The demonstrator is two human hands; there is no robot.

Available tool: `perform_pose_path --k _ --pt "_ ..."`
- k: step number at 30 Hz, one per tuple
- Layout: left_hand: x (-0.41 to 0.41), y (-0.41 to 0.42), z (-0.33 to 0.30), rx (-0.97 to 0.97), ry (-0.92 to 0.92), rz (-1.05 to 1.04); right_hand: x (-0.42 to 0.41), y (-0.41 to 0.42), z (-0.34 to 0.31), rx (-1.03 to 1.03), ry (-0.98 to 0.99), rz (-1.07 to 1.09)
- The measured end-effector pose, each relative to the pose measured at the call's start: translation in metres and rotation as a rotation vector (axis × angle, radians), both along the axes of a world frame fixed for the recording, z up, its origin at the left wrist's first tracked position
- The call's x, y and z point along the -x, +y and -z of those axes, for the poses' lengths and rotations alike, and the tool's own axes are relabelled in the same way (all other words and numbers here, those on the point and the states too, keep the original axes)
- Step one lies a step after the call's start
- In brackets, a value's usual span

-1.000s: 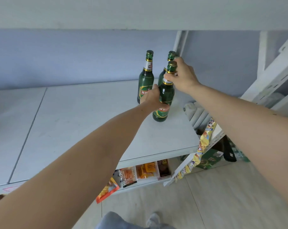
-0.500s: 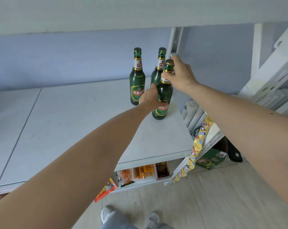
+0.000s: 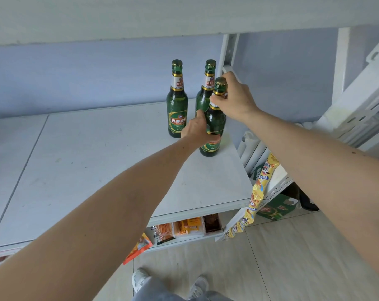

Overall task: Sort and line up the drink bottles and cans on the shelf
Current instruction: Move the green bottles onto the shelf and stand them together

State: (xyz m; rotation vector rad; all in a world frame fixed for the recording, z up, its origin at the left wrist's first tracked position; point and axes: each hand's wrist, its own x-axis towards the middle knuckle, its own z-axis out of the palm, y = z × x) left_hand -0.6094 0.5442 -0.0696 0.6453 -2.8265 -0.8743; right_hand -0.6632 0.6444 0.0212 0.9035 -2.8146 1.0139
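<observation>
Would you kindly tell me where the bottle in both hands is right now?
In the head view, the held bottle stands on the shelf near its right end, just in front of the rear right bottle and right of the left bottle.

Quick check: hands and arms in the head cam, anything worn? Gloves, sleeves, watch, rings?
Nothing worn that shows. Left hand and right hand are bare: no gloves, no rings visible on the fingers. Both forearms are bare up to the frame edge, with no sleeves, watch or bands. The right forearm has a few small dark spots.

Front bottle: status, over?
Left hand grips front bottle body; right hand pinches its neck. Bottle upright on shelf. Two bottles close behind.
</observation>
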Motion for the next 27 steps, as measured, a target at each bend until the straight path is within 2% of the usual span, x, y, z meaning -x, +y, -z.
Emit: perform_pose_path --k 12,19,27 --pt "-0.01 0.001 -0.002 0.026 -0.003 -0.004 -0.008 0.0 -0.005 -0.034 0.069 0.007" --pt "-0.03 -0.018 -0.01 0.088 -0.017 0.019 -0.021 -0.009 -0.016 -0.089 0.396 -0.016" --pt "-0.089 -0.077 -0.02 0.217 -0.064 0.005 -0.067 -0.061 -0.012 -0.086 0.546 -0.17"
